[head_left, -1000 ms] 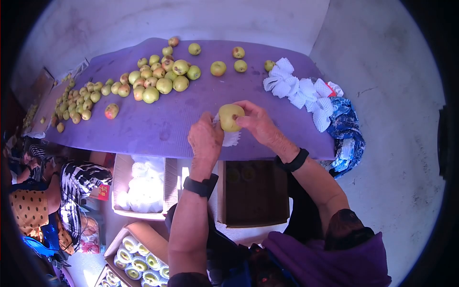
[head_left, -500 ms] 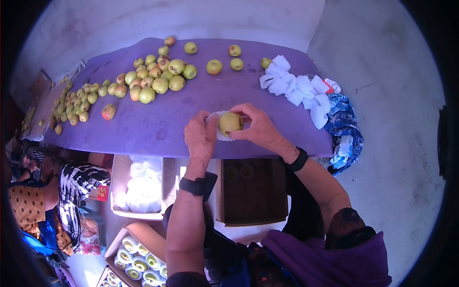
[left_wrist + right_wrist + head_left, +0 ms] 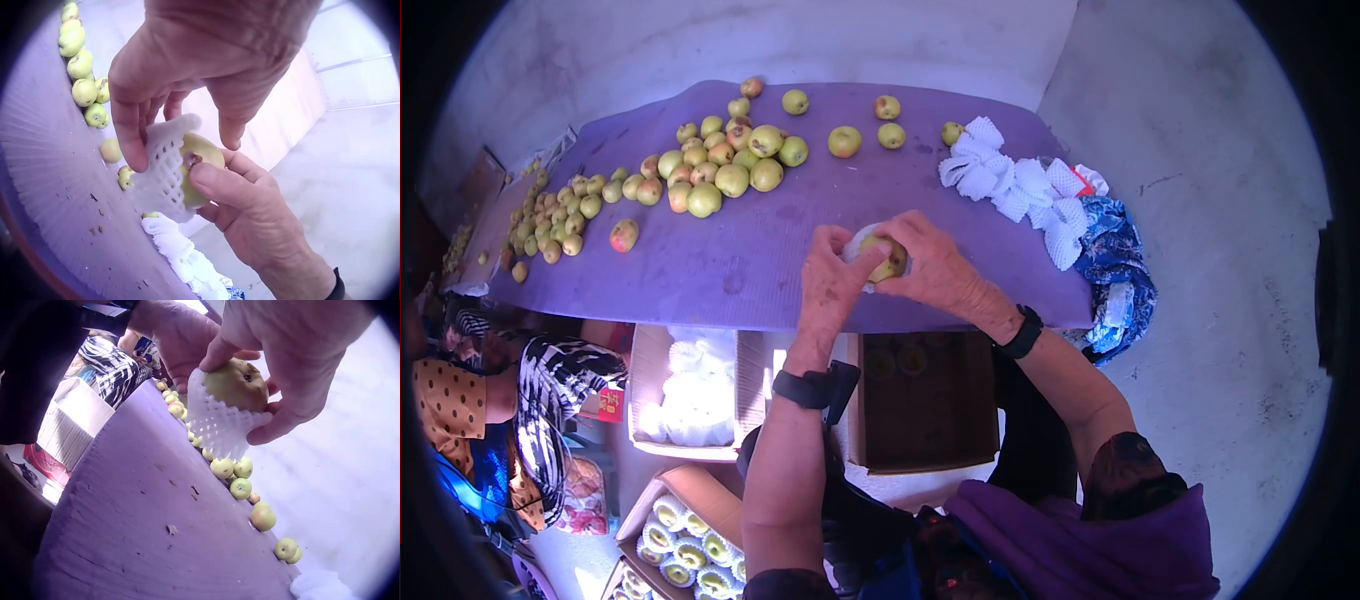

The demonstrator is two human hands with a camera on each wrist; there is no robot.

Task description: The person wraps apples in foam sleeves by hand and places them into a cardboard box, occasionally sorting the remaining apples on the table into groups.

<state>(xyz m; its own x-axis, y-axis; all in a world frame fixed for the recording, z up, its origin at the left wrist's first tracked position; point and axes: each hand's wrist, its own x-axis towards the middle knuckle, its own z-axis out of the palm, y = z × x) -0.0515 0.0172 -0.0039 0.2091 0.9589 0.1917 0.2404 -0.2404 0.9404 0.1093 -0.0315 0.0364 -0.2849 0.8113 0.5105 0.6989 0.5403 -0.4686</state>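
Note:
Over the front of the purple-covered table (image 3: pixel 730 285), a yellow-green apple (image 3: pixel 890 264) sits partly inside a white foam net sleeve (image 3: pixel 164 178). My left hand (image 3: pixel 828 285) holds the sleeve with its fingers curled along the outside; its thumb stands apart from the apple in the left wrist view. My right hand (image 3: pixel 945 270) grips the apple, thumb by the hollow at its end. From the right wrist, the mesh covers the apple's lower part while the brown-marked upper end (image 3: pixel 247 378) shows bare.
Loose apples (image 3: pixel 705 200) spread across the table's back and left. Several foam sleeves (image 3: pixel 1025 190) lie at the right beside a blue patterned cloth (image 3: pixel 1115 265). Below are a carton (image 3: pixel 750 395) of white foam, a dark carton (image 3: pixel 925 462) and one (image 3: pixel 705 490) of sleeved apples. Another person (image 3: pixel 450 400) is at left.
The apple has turned and gone into the foam sleeve, which now wraps part of it. My hands have come closer together around both.

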